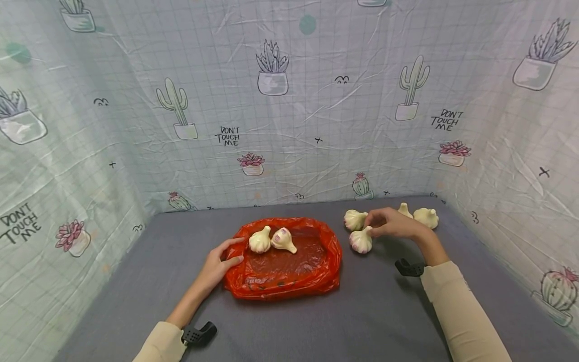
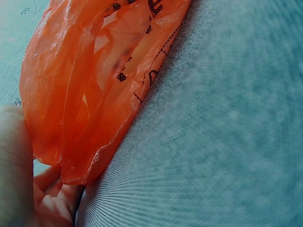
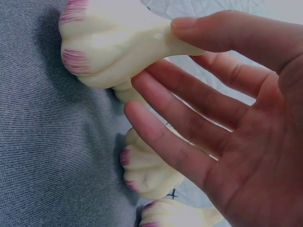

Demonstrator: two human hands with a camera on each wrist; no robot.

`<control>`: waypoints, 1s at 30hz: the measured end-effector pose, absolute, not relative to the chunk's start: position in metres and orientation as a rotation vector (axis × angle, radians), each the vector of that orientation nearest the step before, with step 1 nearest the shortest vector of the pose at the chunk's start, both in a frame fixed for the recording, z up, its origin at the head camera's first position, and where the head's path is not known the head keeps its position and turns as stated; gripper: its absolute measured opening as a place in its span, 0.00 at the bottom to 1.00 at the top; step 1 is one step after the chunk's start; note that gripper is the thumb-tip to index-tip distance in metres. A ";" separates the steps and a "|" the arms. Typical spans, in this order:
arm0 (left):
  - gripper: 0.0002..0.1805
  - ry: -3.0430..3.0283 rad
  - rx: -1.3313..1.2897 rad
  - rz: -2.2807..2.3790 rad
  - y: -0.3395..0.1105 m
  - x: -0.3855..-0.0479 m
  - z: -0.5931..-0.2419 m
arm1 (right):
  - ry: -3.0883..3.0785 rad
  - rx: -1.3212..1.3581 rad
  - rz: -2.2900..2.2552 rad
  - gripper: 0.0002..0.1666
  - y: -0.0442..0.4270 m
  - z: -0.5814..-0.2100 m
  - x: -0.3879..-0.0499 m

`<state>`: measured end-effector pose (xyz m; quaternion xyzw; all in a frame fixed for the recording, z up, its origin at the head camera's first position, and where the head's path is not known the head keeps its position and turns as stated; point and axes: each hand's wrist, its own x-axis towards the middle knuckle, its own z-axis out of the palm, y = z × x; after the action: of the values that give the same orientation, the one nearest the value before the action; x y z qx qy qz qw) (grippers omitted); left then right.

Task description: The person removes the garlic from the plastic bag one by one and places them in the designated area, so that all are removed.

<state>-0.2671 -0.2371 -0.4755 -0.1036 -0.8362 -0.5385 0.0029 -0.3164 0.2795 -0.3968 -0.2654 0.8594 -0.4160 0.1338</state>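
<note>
One garlic bulb (image 1: 361, 242) in the right hand (image 1: 394, 223)

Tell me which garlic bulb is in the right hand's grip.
The frontmost garlic bulb outside the red bag: its neck is pinched by the right hand, while no other bulb is in that grip.

Left hand (image 1: 216, 263) — spread, right hand (image 1: 394, 222) — pinching

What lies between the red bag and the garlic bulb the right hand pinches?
In the head view, only a bare strip of the grey surface lies between the red bag and the garlic bulb that the right hand pinches.
</note>
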 end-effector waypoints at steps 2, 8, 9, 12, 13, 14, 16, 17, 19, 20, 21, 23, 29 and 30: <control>0.27 -2.624 -0.321 -1.687 -0.237 -0.267 -0.476 | 2.489 -0.779 -1.207 0.09 0.280 -0.397 -0.317; 0.27 -2.624 -0.325 -1.691 -0.237 -0.267 -0.476 | 2.523 -0.783 -1.211 0.09 0.281 -0.399 -0.317; 0.27 -2.624 -0.327 -1.691 -0.237 -0.267 -0.476 | 2.526 -0.784 -1.210 0.09 0.281 -0.399 -0.317; 0.27 -2.626 -0.325 -1.694 -0.237 -0.267 -0.476 | 2.505 -0.804 -1.223 0.08 0.281 -0.400 -0.317; 0.27 -2.628 -0.322 -1.694 -0.237 -0.267 -0.476 | 2.500 -0.811 -1.224 0.08 0.280 -0.400 -0.317; 0.27 -2.630 -0.319 -1.695 -0.237 -0.267 -0.476 | 2.498 -0.815 -1.222 0.08 0.280 -0.400 -0.317; 0.27 -2.632 -0.315 -1.697 -0.236 -0.267 -0.476 | 2.490 -0.824 -1.220 0.08 0.279 -0.400 -0.317; 0.27 -2.631 -0.313 -1.698 -0.236 -0.267 -0.476 | 2.491 -0.827 -1.216 0.08 0.279 -0.400 -0.317; 0.26 -2.629 -0.312 -1.703 -0.236 -0.267 -0.476 | 2.488 -0.825 -1.211 0.09 0.278 -0.400 -0.317; 0.27 -2.628 -0.314 -1.703 -0.236 -0.267 -0.476 | 2.484 -0.823 -1.212 0.09 0.278 -0.400 -0.317; 0.27 -2.628 -0.315 -1.703 -0.236 -0.267 -0.476 | 2.477 -0.822 -1.216 0.09 0.278 -0.400 -0.317; 0.27 -2.625 -0.316 -1.707 -0.236 -0.267 -0.476 | 2.478 -0.817 -1.211 0.10 0.278 -0.400 -0.318; 0.27 -2.620 -0.313 -1.717 -0.237 -0.266 -0.475 | 2.478 -0.818 -1.206 0.12 0.278 -0.400 -0.318; 0.26 -2.620 -0.315 -1.718 -0.237 -0.266 -0.475 | 2.469 -0.813 -1.217 0.12 0.278 -0.400 -0.318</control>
<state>-0.2662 -0.2368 -0.4749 -0.1002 -0.8320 -0.5456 -0.0036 -0.3183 0.2785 -0.4003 -0.2807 0.8523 -0.4200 0.1353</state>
